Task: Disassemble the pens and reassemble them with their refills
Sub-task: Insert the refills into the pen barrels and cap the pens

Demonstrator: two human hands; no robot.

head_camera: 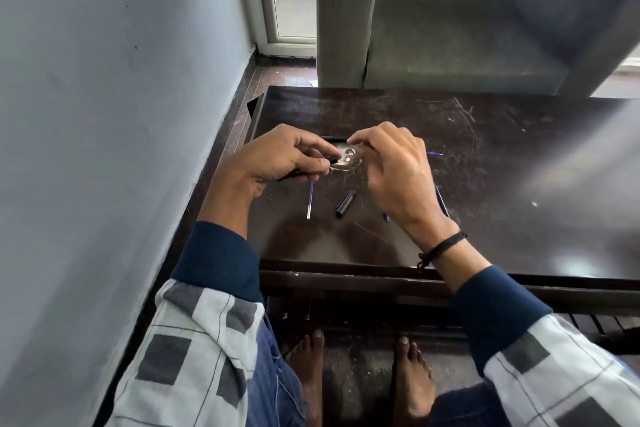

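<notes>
Mid-frame, the left hand [277,159] grips a black barrel [330,160], fingers curled round it; the right hand [391,177] is just right of it, fingers bent, whether pinching anything I cannot tell; below them on the table [519,184] lie a refill [310,201] and a cap [345,204], apart; a pen [442,204] shows partly behind the right wrist.

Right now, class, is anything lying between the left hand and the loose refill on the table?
Nothing visible. The refill lies on the table close beside the left hand, which holds a black pen barrel; the black cap lies apart, to the refill's right.
</notes>
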